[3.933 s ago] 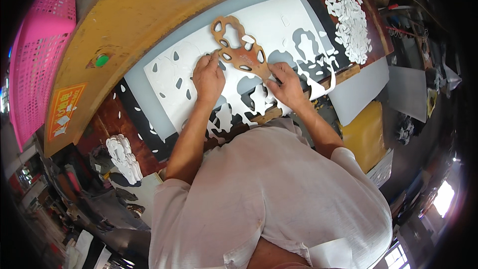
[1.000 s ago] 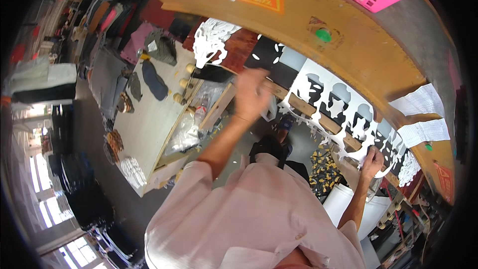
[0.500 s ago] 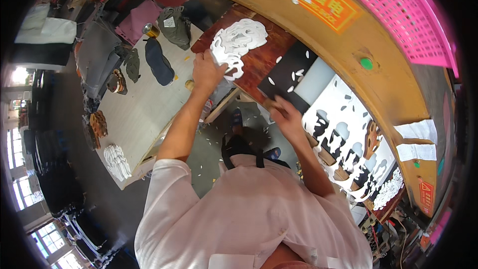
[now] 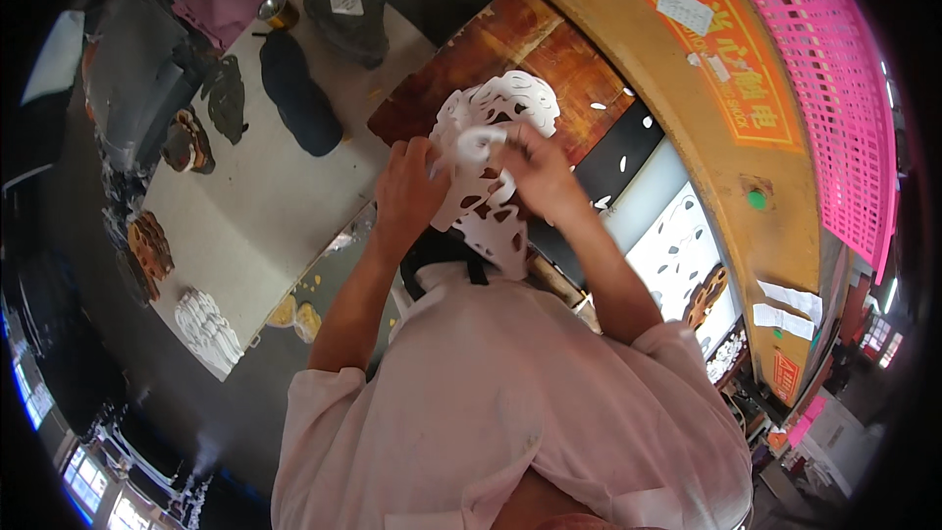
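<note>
White cutouts (image 4: 463, 188) lie between left grip (image 4: 408, 188), holding their edge, and right grip (image 4: 543, 177), closure unclear

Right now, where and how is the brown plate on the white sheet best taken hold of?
Probably the brown plate is best gripped across its middle, by both long edges, with the right hand coming from the left. It looks longer than wide, lies on the white sheet, and its left edge faces the right forearm.
</note>
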